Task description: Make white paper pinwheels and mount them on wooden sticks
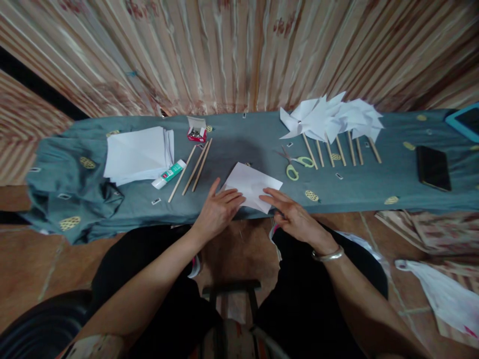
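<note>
A square sheet of white paper (pixel 252 180) lies turned at an angle near the front edge of the cloth-covered bench, with faint creases on it. My left hand (pixel 219 209) rests its outstretched fingers on the sheet's left corner, thumb apart. On the right side, my right hand (pixel 295 214) touches the paper with extended fingertips, its other fingers partly bent below. Just beyond that hand lie green-handled scissors (pixel 299 164) with spread blades. Several finished paper pinwheels (pixel 310 119) on wooden sticks lie in a row at the back right.
Left of the sheet are three wooden sticks (pixel 194 169), a glue stick (pixel 168 174) and a stack of white paper (pixel 136 152). Behind them stands an opened red box (pixel 196 130) of small metal pieces. A black phone (pixel 433 168) and a blue-edged device (pixel 466 122) lie far right.
</note>
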The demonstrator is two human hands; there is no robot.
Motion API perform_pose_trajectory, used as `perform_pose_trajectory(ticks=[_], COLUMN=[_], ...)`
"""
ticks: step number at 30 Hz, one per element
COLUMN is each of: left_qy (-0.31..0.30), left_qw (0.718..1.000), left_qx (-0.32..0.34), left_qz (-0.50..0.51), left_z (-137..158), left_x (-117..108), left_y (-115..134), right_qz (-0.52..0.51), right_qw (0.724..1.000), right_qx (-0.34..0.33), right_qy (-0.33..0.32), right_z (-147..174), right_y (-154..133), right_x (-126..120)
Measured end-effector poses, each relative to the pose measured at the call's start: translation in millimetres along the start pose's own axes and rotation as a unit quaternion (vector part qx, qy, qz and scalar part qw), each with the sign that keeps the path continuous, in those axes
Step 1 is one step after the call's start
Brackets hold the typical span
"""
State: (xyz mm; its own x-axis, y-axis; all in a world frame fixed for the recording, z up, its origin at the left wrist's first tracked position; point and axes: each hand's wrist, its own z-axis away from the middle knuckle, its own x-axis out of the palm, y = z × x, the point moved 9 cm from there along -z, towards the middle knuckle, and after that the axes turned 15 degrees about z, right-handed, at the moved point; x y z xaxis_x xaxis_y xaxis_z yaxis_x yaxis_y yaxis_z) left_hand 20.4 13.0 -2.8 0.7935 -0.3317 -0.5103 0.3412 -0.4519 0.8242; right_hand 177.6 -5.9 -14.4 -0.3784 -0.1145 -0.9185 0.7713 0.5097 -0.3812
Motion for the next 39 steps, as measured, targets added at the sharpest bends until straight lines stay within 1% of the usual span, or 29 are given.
perform_pose_trajectory(ticks=[3,5,7,9,11,13,16,19,21,22,24,26,28,30,32,35,39], left_qy=[0.005,0.009,0.013,0.027,0.052,0.082,0.122,0.131,0.117,0.108,0.08,0.032,-0.019,-0.056,-0.07,-0.07,-0.074], left_qw=[1.0,0.999,0.998,0.997,0.994,0.989,0.978,0.973,0.981,0.987,0.994,0.993,0.989,0.985,0.982,0.98,0.98], left_qx=[-0.011,-0.023,-0.033,-0.044,-0.066,-0.094,-0.127,-0.154,-0.14,-0.116,-0.043,0.03,0.07,0.063,0.047,0.031,0.021], left_qz=[0.008,0.027,0.049,0.065,0.069,0.077,0.109,0.112,0.064,0.026,-0.062,-0.105,-0.132,-0.153,-0.169,-0.185,-0.184], left_z=[9,14,17,18,19,19,21,21,18,16,13,13,16,18,19,18,18], left_x=[-3,-4,-5,-9,-14,-20,-27,-31,-34,-34,-29,-12,11,30,41,43,41], left_y=[-3,-6,-8,-10,-17,-26,-39,-45,-36,-27,-3,18,28,24,14,2,-5], right_qz=[-0.005,-0.032,-0.066,-0.085,-0.083,-0.07,-0.045,-0.026,-0.015,-0.009,0.003,0.011,0.016,0.022,0.03,0.041,0.054], right_qw=[1.0,0.998,0.995,0.99,0.985,0.981,0.979,0.978,0.979,0.979,0.98,0.98,0.98,0.98,0.979,0.978,0.979], right_qx=[0.01,0.025,0.056,0.102,0.145,0.173,0.195,0.198,0.194,0.193,0.19,0.189,0.186,0.186,0.189,0.195,0.188], right_qy=[0.02,0.04,0.049,0.053,0.053,0.048,0.044,0.055,0.061,0.063,0.062,0.063,0.063,0.066,0.066,0.062,0.053], right_z=[-5,-11,-19,-27,-35,-44,-55,-61,-63,-64,-66,-68,-71,-72,-74,-75,-76], right_y=[-5,-5,0,9,19,27,32,33,32,31,30,29,28,28,28,29,27], right_x=[-5,-8,-8,-6,-4,-1,2,2,2,3,3,4,4,3,3,3,4])
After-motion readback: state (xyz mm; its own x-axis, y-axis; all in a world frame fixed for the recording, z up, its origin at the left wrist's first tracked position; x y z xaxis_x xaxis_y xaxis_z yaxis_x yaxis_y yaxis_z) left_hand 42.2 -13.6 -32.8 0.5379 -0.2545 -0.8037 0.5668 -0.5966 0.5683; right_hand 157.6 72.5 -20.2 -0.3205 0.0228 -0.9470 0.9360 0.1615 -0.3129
